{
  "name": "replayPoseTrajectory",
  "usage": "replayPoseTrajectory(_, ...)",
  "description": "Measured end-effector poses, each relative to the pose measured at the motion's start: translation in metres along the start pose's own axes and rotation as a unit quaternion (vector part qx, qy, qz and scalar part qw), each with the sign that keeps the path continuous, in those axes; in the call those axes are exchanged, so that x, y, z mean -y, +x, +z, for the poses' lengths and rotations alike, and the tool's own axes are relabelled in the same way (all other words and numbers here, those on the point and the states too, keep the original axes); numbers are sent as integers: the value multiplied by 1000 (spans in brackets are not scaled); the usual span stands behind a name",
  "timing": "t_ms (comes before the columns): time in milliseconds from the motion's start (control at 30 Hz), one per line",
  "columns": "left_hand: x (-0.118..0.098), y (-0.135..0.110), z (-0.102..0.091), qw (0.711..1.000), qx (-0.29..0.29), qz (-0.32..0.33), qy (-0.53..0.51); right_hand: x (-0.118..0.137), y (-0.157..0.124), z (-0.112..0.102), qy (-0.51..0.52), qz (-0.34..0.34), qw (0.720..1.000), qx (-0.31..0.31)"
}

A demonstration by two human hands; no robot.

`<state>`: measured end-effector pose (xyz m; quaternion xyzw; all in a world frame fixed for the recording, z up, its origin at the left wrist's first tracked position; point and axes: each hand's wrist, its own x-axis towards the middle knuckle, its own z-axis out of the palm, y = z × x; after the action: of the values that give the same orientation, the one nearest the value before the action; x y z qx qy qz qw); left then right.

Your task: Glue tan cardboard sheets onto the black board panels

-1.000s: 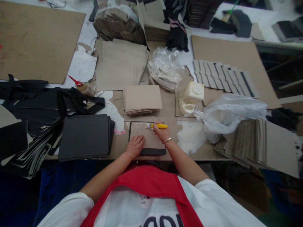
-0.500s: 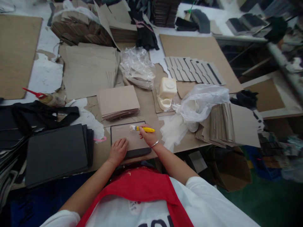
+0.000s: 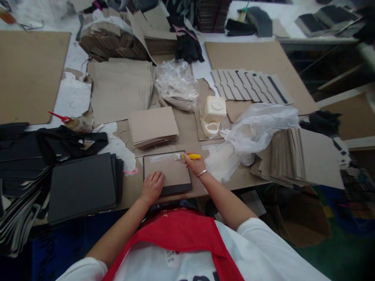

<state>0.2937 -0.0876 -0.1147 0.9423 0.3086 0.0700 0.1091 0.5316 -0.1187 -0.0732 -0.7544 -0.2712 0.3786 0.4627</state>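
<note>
My right hand (image 3: pixel 193 163) is closed around the yellow handle of a paintbrush (image 3: pixel 191 156). Its pale bristles touch the upper right part of a tan cardboard panel (image 3: pixel 172 173) edged in black. A whitish wet streak runs along the panel's top edge, left of the bristles. My left hand (image 3: pixel 153 184) lies flat on the panel's left side, fingers stretched out. Behind the panel sits a stack of tan cardboard sheets (image 3: pixel 154 127). Farther right stands a cream plastic container (image 3: pixel 215 109) with a cut opening showing white residue.
Black panels (image 3: pixel 83 183) are stacked at the left, near a bottle with a red nozzle (image 3: pixel 76 124). Clear plastic bags (image 3: pixel 177 84) lie behind. At the right, a white plastic bag (image 3: pixel 260 125) rests against upright cardboard sheets (image 3: pixel 318 156). The table's front edge is close to me.
The paintbrush in my right hand has moved right along the panel's top edge, and the whitish streak is longer. My left hand stays on the panel. The whole view has shifted slightly.
</note>
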Motion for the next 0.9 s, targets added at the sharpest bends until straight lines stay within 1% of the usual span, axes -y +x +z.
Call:
replayPoseTrajectory(67,1,-1,1,1000,-7,3,-1,0,-12,-25,-5,-8,1000,-15)
replayPoseTrajectory(133,2,-1,2,1000,-14,7,-5,-4,-23,-44,-30,-56,998,-12)
replayPoseTrajectory(200,3,0,4,1000,-17,14,-9,-13,-28,-57,-93,-112,989,-16)
replayPoseTrajectory(233,4,0,4,1000,-17,16,-11,-19,-26,-62,-142,-132,981,-29)
replayPoseTrajectory(300,3,1,4,1000,-17,17,-14,-34,-16,-70,-259,-151,951,-72)
replayPoseTrajectory(367,3,1,3,1000,-17,17,-13,-50,4,-74,-371,-158,908,-112)
replayPoseTrajectory(433,3,1,2,1000,-20,20,-5,-64,25,-74,-453,-167,867,-123)
replayPoseTrajectory(500,3,2,2,999,-22,27,7,-75,44,-73,-505,-166,836,-133)
replayPoseTrajectory(600,3,2,2,999,-19,31,14,-85,65,-73,-539,-143,811,-176)
replayPoseTrajectory(667,3,3,1,999,-18,29,12,-87,74,-76,-536,-142,809,-196)
replayPoseTrajectory(733,4,2,1,999,-17,28,8,-87,79,-80,-517,-149,821,-191)
replayPoseTrajectory(800,5,2,1,1000,-10,25,-3,-83,75,-81,-472,-156,849,-178)
replayPoseTrajectory(900,3,7,-5,999,-10,-8,-50,-68,51,-72,-339,-179,908,-170)
